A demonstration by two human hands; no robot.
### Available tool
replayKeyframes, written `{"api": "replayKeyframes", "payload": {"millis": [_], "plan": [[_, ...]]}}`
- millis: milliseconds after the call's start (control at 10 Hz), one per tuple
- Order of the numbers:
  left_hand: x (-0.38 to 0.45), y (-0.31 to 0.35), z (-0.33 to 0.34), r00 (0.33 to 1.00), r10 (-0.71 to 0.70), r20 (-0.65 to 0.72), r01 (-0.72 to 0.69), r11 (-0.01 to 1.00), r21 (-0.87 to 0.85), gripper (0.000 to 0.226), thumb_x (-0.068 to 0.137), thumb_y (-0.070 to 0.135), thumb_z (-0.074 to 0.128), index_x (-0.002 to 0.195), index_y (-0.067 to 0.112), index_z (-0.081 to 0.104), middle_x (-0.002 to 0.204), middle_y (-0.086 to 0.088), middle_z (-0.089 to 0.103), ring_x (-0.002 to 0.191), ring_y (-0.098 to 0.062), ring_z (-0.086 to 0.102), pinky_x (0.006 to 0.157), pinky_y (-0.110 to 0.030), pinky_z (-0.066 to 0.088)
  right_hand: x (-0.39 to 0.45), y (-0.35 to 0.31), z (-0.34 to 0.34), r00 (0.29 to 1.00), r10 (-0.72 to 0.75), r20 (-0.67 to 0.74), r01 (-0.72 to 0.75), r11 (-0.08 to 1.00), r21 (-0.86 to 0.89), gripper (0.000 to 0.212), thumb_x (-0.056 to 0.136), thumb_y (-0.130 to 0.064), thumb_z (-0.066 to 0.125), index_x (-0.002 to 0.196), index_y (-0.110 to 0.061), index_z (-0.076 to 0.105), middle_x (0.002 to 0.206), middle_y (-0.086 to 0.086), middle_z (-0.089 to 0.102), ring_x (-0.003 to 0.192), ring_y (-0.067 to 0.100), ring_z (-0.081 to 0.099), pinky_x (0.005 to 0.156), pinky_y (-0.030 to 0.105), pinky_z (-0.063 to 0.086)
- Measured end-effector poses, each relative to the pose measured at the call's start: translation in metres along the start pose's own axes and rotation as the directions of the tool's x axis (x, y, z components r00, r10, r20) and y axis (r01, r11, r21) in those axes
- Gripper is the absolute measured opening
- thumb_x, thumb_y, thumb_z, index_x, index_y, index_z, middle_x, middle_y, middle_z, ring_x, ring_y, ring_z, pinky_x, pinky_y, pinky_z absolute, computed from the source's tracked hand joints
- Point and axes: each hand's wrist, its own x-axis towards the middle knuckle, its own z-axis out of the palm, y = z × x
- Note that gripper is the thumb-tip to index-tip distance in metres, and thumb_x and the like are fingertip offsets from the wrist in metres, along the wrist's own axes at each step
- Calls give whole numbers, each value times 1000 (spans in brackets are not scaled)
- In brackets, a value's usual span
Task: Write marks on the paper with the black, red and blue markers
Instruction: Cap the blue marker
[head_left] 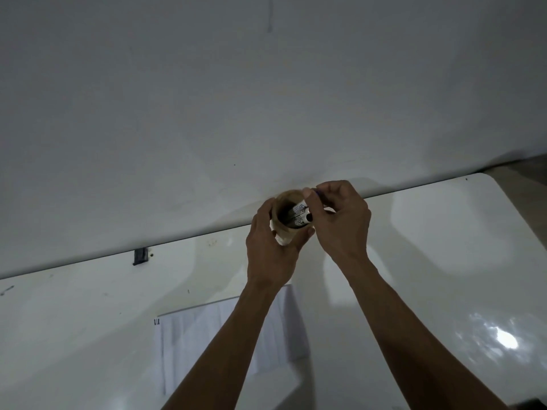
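Head view: two bare hands at a cup of markers, at the far edge of a white table.

A tan cup (284, 223) is tilted toward the camera and wrapped by the left hand (270, 247). The markers (299, 216) lie inside, long axes pointing out of the mouth toward the right hand (340, 220), which is nearer them and whose thumb and fingers are pinched on one marker's end. Its colour cannot be told. The paper (207, 335) lies nearer the body, under the forearms.

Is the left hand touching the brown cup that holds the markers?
Touching. The head view shows the left hand wrapped around the brown cup, thumb and fingers pressed on its wall, while the right hand grips the markers at its mouth.
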Motion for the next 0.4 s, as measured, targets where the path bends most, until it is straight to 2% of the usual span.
{"api": "replayKeyframes", "payload": {"millis": [100, 200, 300, 400], "plan": [[-1, 2, 0, 1000, 0, -3, 0, 1000, 2, 64, 74, 34, 85, 125, 42, 47, 114, 43, 54, 110, 13, 55, 95, -33, 56, -1, -3, -5, 1000, 0, 3, 0, 1000, 16, 17, 89, -25, 79, 99, -19, 66, 90, -7, 74, 86, 2, 72, 75, 10, 55], [-1, 4, 0, 999, -34, -1, 34, 999, 15, 64, 74, 36, 85, 127, 36, 49, 116, 34, 58, 112, 7, 57, 95, -38, 56, 1, -3, -11, 1000, 11, 25, -12, 999, 42, 17, 89, -26, 78, 100, -21, 66, 89, -10, 73, 84, -10, 69, 74, 3, 49], [-3, 2, -1, 999, -48, 0, 48, 998, 47, 71, 74, 38, 85, 134, 30, 48, 122, 23, 58, 115, -2, 58, 95, -43, 55, 1, -2, -17, 999, 7, 41, -9, 999, 46, 23, 89, -29, 78, 106, -16, 69, 91, -12, 72, 85, -12, 68, 77, 3, 49], [-4, 2, -3, 997, -72, -9, 73, 992, 100, 80, 74, 41, 84, 141, 25, 43, 134, 13, 56, 122, -9, 55, 98, -46, 54, 0, -4, -20, 998, 21, 56, -24, 998, 54, 29, 90, -30, 77, 113, -14, 69, 96, -8, 73, 91, -3, 71, 80, 4, 50]]}}
